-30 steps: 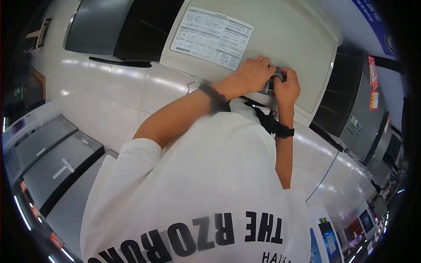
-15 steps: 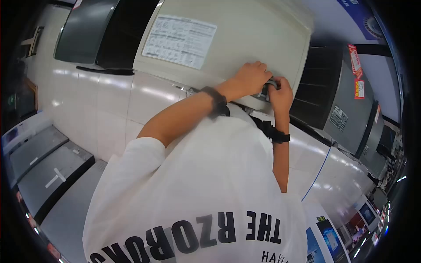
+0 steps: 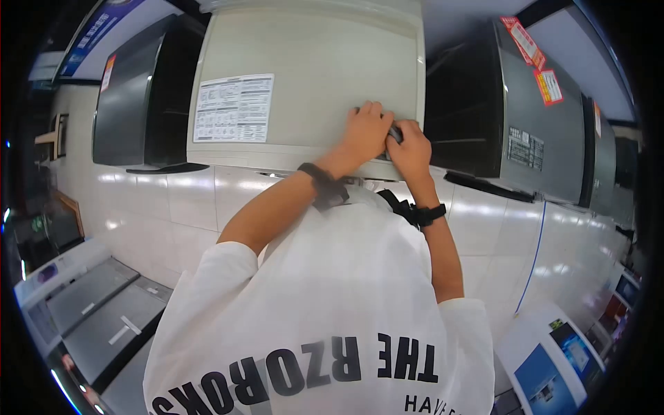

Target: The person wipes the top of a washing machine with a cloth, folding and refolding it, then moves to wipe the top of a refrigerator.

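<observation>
My left hand (image 3: 368, 130) and my right hand (image 3: 412, 151) are close together over the front right part of a beige appliance top (image 3: 325, 62). Between them is a small dark object (image 3: 395, 133), mostly covered by my fingers, so its kind cannot be made out. The fingers of both hands are curled around it, the left from above and the right from the side. Each wrist wears a black band. A printed white label sheet (image 3: 234, 108) is stuck on the appliance top, left of my hands.
Dark appliances stand on both sides, one at left (image 3: 128, 97) and one at right (image 3: 543, 131) with red price tags (image 3: 523, 43). Grey-topped units (image 3: 97, 311) are at lower left. A blue cable (image 3: 531, 270) runs over the glossy tiled floor (image 3: 180, 221).
My view has turned and straightened, so the appliance top now sits squarer and further left. Both hands remain together at the dark object, which shows less now.
</observation>
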### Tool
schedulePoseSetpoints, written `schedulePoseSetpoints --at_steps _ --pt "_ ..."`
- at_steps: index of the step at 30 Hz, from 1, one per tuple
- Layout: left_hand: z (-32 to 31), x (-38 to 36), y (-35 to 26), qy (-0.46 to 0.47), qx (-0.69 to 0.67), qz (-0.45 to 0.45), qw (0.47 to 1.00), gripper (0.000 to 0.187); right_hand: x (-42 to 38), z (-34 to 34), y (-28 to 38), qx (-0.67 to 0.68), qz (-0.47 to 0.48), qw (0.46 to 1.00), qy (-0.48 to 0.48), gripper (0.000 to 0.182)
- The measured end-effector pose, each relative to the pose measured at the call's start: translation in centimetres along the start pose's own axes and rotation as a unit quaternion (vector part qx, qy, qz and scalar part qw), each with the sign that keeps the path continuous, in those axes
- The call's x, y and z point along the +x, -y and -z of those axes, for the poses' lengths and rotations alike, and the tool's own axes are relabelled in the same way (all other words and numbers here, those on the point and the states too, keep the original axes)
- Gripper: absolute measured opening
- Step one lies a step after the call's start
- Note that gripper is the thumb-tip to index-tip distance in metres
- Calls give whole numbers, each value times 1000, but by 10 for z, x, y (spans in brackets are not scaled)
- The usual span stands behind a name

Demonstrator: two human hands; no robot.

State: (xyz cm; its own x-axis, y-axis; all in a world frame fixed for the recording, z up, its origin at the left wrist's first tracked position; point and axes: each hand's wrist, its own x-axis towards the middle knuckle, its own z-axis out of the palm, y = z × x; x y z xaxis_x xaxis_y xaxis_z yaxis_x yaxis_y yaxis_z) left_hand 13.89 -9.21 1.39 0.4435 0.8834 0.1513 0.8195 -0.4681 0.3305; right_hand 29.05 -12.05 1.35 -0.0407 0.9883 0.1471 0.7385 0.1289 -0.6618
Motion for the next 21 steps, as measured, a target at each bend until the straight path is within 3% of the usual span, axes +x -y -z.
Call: schedulePoseSetpoints --at_steps 3,10,16,21 --pt "0 -2 -4 1 20 6 1000 37 -5 -3 -4 -12 30 999 -5 24" --pt "-11 -15 -7 -99 -11 27 995 35 -11 0 -6 -3 45 999 2 28" --pt "-6 -23 -1 -121 -104 13 987 45 -21 -2 -1 -10 70 997 -4 35" --pt "6 -45 21 -70 -201 11 977 52 -25 -6 3 -48 84 995 -5 39"
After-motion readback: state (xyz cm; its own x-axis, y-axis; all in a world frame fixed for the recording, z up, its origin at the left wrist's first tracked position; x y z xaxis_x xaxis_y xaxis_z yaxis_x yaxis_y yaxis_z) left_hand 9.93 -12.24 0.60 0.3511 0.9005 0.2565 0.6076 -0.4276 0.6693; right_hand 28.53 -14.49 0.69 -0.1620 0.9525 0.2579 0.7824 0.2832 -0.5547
